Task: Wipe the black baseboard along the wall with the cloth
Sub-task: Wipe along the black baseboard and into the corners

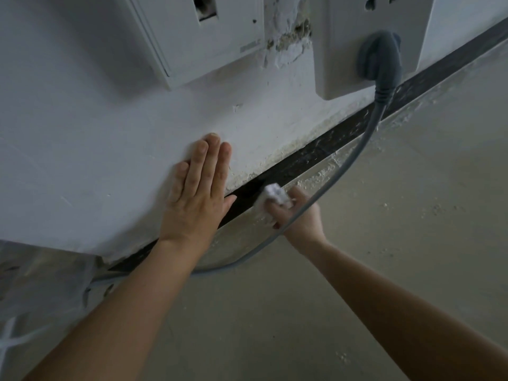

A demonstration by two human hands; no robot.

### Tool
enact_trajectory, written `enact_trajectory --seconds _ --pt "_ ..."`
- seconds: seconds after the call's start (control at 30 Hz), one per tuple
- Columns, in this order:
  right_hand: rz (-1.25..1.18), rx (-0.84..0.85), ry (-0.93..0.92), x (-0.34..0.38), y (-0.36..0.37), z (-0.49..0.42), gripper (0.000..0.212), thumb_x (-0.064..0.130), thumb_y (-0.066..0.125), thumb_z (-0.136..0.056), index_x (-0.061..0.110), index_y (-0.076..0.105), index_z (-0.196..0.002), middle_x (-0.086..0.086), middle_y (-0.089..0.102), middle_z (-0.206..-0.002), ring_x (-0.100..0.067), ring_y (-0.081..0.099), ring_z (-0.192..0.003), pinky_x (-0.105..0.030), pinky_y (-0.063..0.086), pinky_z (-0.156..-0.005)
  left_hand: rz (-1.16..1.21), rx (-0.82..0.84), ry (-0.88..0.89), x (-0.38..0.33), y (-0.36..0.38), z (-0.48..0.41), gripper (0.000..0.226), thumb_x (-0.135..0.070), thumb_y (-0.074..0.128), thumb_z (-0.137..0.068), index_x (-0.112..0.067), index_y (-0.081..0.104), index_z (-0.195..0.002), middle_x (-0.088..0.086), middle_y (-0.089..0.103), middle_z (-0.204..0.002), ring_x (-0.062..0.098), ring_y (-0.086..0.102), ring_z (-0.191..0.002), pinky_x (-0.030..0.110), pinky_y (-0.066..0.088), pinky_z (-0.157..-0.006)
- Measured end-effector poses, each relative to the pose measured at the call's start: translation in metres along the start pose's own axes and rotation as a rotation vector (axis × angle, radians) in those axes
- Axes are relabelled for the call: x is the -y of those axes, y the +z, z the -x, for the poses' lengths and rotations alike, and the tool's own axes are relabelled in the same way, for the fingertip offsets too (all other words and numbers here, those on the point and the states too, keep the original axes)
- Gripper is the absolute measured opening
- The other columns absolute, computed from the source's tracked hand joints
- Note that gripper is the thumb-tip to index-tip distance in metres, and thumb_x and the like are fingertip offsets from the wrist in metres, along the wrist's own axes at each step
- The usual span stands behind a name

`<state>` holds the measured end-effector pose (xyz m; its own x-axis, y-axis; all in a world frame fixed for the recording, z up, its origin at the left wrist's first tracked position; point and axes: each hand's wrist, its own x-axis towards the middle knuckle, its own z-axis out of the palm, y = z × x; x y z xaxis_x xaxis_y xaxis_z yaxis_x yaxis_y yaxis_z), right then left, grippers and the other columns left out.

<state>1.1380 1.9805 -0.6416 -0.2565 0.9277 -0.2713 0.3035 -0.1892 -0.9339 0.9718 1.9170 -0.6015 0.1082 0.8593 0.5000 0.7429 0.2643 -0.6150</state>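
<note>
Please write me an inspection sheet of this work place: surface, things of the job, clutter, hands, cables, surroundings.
Surface: pale dusty floor, white specks near the wall foot.
Job's things: long black baseboard strip, dusty and streaked; small crumpled white cloth pressed against it.
Clutter: nothing seen beyond the dust.
Hands: left hand flat on the white painted wall, fingers straight; right hand grips the cloth.
Cables: grey plug in a white wall socket; its grey cable crosses the baseboard, passes in front of the right hand and runs left along the floor.
Surroundings: white panel box, broken plaster, clear plastic sheet.
</note>
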Motion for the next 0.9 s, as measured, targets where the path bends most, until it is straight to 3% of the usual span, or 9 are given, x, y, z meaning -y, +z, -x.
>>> enact_trajectory --seconds 0.13,0.23,0.37,0.43,0.5,0.53,0.63,0.77,0.9 --pt "0.067 0.060 -0.033 -0.003 0.028 0.003 0.028 0.026 0.070 -0.077 0.014 0.047 -0.067 -0.009 0.059 -0.060 -0.025 0.064 -0.053 -0.038 0.051 -0.044 -0.016 -0.010 -0.004 -0.001 0.000 0.000 0.104 -0.064 0.047 -0.087 0.000 -0.004 -0.152 0.023 -0.023 -0.153 0.031 -0.023 -0.143 0.041 -0.008 -0.117" --pt "-0.113 -0.092 0.047 0.007 0.019 -0.007 0.024 0.018 0.065 -0.086 0.016 0.049 -0.068 0.000 0.059 -0.057 -0.011 0.058 -0.043 -0.026 0.049 -0.040 -0.014 -0.018 -0.001 0.000 -0.002 -0.001 0.106 -0.064 0.048 -0.086 0.000 -0.005 -0.152 0.023 -0.024 -0.153 0.031 -0.024 -0.143 0.041 -0.010 -0.116" --pt "-0.113 -0.327 0.181 0.019 -0.029 -0.039 0.026 0.014 0.063 -0.090 0.021 0.050 -0.068 -0.001 0.061 -0.067 -0.019 0.066 -0.062 -0.040 0.060 -0.066 0.003 -0.033 -0.001 -0.005 0.000 -0.010 0.105 -0.065 0.046 -0.087 0.000 -0.006 -0.151 0.024 -0.025 -0.152 0.032 -0.025 -0.142 0.041 -0.012 -0.116" --pt "-0.046 -0.401 0.160 0.012 -0.046 -0.038 0.019 0.020 0.065 -0.088 0.019 0.051 -0.076 -0.004 0.063 -0.077 -0.020 0.067 -0.070 -0.037 0.060 -0.066 0.023 -0.042 -0.006 -0.012 0.003 -0.009 0.105 -0.064 0.047 -0.087 0.001 -0.005 -0.151 0.024 -0.024 -0.153 0.032 -0.024 -0.143 0.041 -0.012 -0.116" --pt "0.058 -0.304 0.078 0.003 -0.041 -0.018 0.018 0.024 0.064 -0.089 0.023 0.053 -0.075 0.000 0.061 -0.073 -0.009 0.064 -0.065 -0.021 0.052 -0.054 0.054 -0.053 -0.015 -0.018 0.003 -0.005 0.103 -0.063 0.047 -0.087 0.001 -0.004 -0.151 0.023 -0.023 -0.153 0.031 -0.023 -0.143 0.041 -0.012 -0.116" --pt "0.086 -0.207 0.021 0.001 -0.031 -0.009 0.021 0.027 0.065 -0.088 0.025 0.053 -0.071 0.001 0.060 -0.069 -0.007 0.063 -0.060 -0.021 0.050 -0.050 0.062 -0.056 -0.025 -0.019 0.003 -0.003 0.101 -0.062 0.046 -0.089 0.000 -0.003 -0.151 0.022 -0.023 -0.154 0.031 -0.022 -0.143 0.041 -0.012 -0.116" --pt "0.124 -0.057 -0.102 0.002 -0.007 -0.006 0.025 0.034 0.066 -0.083 0.019 0.049 -0.073 -0.004 0.061 -0.065 -0.018 0.063 -0.057 -0.038 0.054 -0.052 0.067 -0.045 -0.057 -0.016 0.004 -0.002 0.092 -0.058 0.039 -0.094 -0.001 -0.003 -0.152 0.022 -0.024 -0.154 0.031 -0.023 -0.143 0.042 -0.011 -0.116" --pt "0.140 -0.129 -0.092 0.008 -0.021 -0.034 0.025 0.030 0.064 -0.082 0.010 0.049 -0.079 -0.010 0.065 -0.068 -0.019 0.063 -0.058 -0.037 0.053 -0.054 0.032 -0.049 -0.059 -0.013 0.005 -0.002 0.087 -0.057 0.035 -0.097 -0.001 -0.002 -0.152 0.023 -0.024 -0.153 0.032 -0.024 -0.142 0.043 -0.013 -0.116" --pt "0.213 -0.262 -0.018 0.011 -0.046 -0.054 0.019 0.030 0.060 -0.088 0.024 0.056 -0.071 -0.005 0.066 -0.072 -0.022 0.068 -0.068 -0.041 0.059 -0.063 0.062 -0.078 -0.116 -0.019 0.008 -0.005 0.086 -0.054 0.038 -0.098 0.000 -0.003 -0.152 0.023 -0.025 -0.153 0.032 -0.025 -0.142 0.044 -0.014 -0.115"
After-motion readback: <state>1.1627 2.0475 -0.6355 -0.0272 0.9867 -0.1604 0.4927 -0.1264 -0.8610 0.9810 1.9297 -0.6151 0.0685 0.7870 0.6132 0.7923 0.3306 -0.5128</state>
